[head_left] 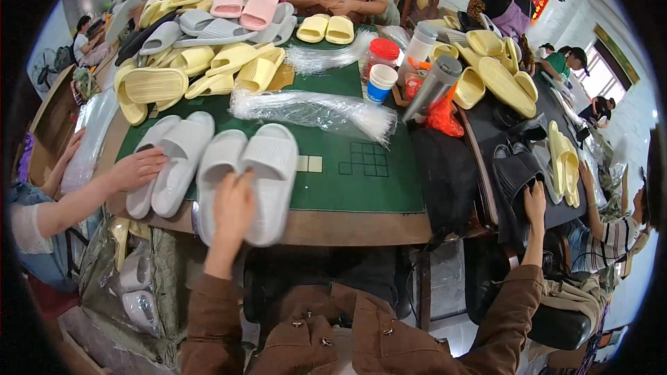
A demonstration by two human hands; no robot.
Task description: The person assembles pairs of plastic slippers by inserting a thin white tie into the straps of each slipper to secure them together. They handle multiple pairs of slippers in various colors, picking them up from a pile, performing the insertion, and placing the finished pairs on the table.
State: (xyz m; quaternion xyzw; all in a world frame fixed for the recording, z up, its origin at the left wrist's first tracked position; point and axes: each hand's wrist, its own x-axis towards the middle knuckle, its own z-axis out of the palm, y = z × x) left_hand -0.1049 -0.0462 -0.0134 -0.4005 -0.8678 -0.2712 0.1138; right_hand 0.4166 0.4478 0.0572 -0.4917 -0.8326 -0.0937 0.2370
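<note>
My left hand (234, 205) grips a pair of light grey slippers (269, 184) where their inner sides meet, with the soles over the table's front edge. The hand is slightly blurred. Far to the right, my right hand (535, 203) has its fingers on the edge of a black slipper (513, 172), part of a dark pair lying on the dark tabletop. Beside my left hand lies another light grey pair (183, 160), touched by a co-worker's hand (139, 169) from the left.
Yellow, grey and pink slippers (156, 85) heap at the back left. Bundles of clear plastic ties (313, 111) lie on the green mat (333, 191). A grey tumbler (434, 87) and a white cup (381, 83) stand behind. Yellow slippers (564, 160) lie right of my right hand.
</note>
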